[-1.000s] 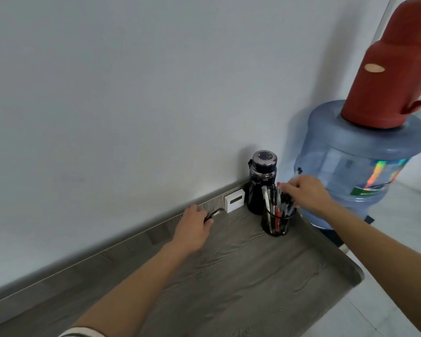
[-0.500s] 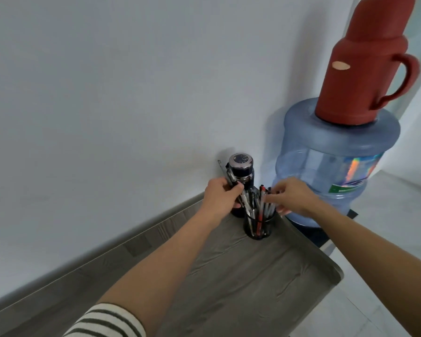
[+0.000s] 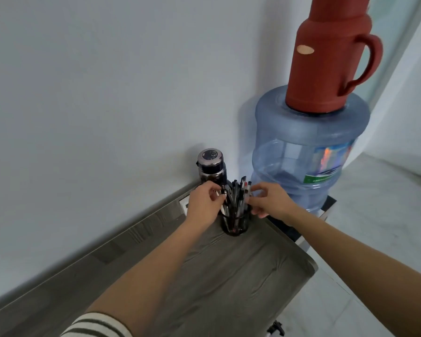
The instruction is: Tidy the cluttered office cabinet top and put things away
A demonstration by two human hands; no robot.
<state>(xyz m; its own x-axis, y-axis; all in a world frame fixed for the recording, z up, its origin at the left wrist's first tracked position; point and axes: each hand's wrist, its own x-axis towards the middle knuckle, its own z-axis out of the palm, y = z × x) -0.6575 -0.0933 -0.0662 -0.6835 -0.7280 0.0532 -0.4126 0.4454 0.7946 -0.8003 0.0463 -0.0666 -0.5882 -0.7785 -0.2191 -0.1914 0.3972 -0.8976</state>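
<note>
Two hands meet at the pen cup (image 3: 235, 226). Left hand (image 3: 202, 205) pinches a pen (image 3: 223, 193); right hand (image 3: 270, 201) touches others, its grip unclear.

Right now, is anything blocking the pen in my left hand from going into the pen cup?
Nothing visible does. The left hand pinches the pen at the mouth of the pen cup, beside the standing pens; the right hand touches those from the other side.

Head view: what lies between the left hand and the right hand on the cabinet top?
In the head view, the pens standing in the black pen holder fill the gap between left hand and right hand; the left pinches one.
</note>
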